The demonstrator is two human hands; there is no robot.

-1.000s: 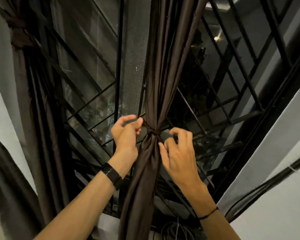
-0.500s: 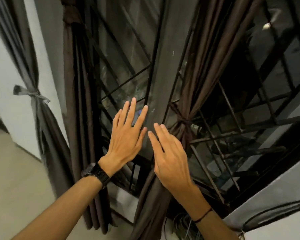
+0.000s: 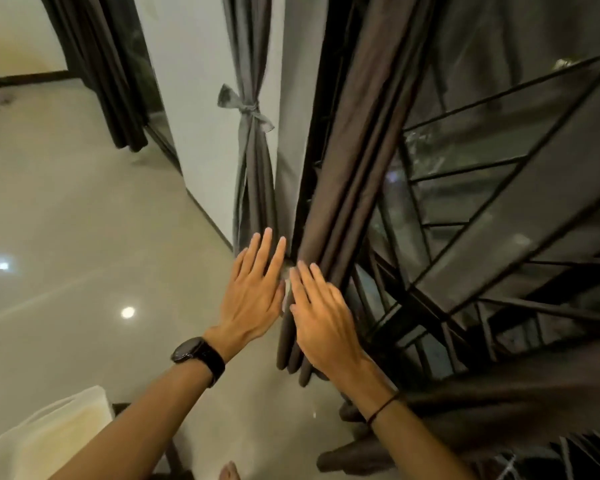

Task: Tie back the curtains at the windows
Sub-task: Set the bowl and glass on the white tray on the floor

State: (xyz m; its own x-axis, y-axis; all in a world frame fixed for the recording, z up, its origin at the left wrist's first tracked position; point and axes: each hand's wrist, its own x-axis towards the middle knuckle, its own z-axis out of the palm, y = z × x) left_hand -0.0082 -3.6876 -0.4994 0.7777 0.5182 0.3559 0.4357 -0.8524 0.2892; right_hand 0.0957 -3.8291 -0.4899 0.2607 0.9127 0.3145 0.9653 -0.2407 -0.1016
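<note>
A dark brown curtain point(image 3: 357, 161) hangs loose in long folds at the left edge of the barred window point(image 3: 492, 188). My right hand point(image 3: 321, 318) is stretched out flat, its fingertips at the curtain's lower folds. My left hand point(image 3: 255, 292) is beside it with straight spread fingers, holding nothing. Further left a grey curtain point(image 3: 253, 174) hangs against the white wall, gathered by a tie with a bow point(image 3: 245, 107).
Another dark curtain point(image 3: 108, 67) hangs at a doorway at the back left. A glossy pale floor point(image 3: 84, 237) spreads to the left. A white seat or cushion point(image 3: 45, 438) sits at the lower left. More brown fabric point(image 3: 499, 403) lies at the lower right.
My hands have let go of the knot on the middle brown curtain and opened flat. The view has swung left and down to the loose curtain at the window's left edge.
</note>
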